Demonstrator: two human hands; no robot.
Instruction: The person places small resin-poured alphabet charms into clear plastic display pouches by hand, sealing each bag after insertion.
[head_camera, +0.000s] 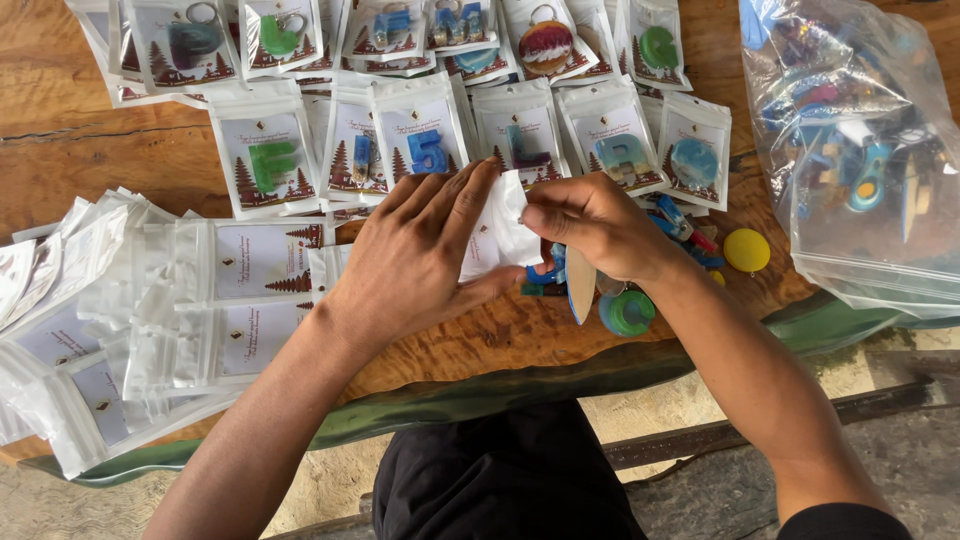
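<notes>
Left hand and right hand are both pinching one small white pouch between them, mid-frame just above the wooden surface. Loose resin keychains sit at 4 o'clock of it, empty pouches piled at 8, filled ones lined up at 12.

A small craft workshop, probably open-air — a rough wooden table with a live edge, bare sandy ground below. Rows of packed keychain pouches, a stack of empty pouches and a clear bag of loose resin charms — handmade goods being packaged.
</notes>
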